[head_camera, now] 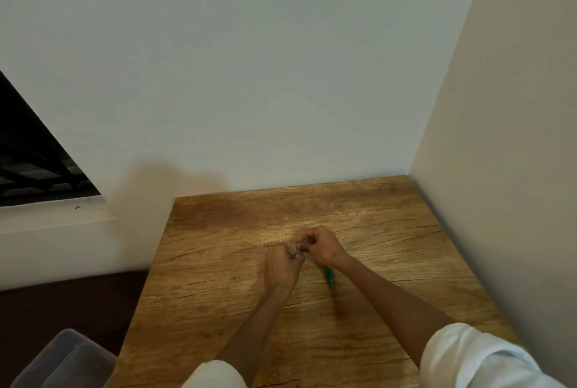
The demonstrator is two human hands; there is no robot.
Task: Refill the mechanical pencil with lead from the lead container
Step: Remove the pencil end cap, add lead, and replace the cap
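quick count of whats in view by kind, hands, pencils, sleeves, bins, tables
hands: 2, left hand and right hand, held together over the table
green mechanical pencil: 1, sticking out below the right hand
white sleeves: 2, left sleeve, right sleeve
clear plastic bin: 1
wooden table: 1
total: 7

You've got a green pencil (329, 276) over a brown wood-grain table (390, 247). Sleeves (468, 356) white, back wall (249, 75) pale grey-white, side panel (515, 137) cream, floor (62, 303) dark brown, bin (62, 359) translucent grey.
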